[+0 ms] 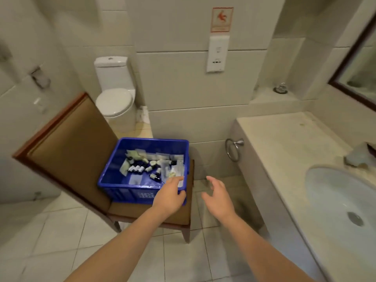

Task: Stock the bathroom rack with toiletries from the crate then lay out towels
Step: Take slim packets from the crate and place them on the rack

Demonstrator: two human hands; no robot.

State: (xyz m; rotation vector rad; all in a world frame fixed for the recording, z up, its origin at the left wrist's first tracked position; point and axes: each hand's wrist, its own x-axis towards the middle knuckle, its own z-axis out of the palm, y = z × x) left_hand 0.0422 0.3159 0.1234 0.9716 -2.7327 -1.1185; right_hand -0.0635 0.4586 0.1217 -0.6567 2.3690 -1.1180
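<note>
A blue plastic crate (pixel 114 165) stands on the seat of a brown upholstered chair (pixel 69 151). Inside lie several small dark bottles (pixel 138 168) and clear wrapped packets (pixel 175 165). My left hand (pixel 171 195) reaches over the crate's near right corner, fingers relaxed, its fingertips at the rim above the packets. My right hand (pixel 218 197) hovers just right of the crate over the floor, fingers spread and loosely bent, holding nothing. No rack or towels show in this view.
A marble vanity counter (pixel 284 143) with a sink basin (pixel 335 196) runs along the right, a towel ring (pixel 234 148) on its end. A pale object (pixel 360 157) lies by the basin. A toilet (pixel 116 94) stands behind the chair. Tiled floor lies in front.
</note>
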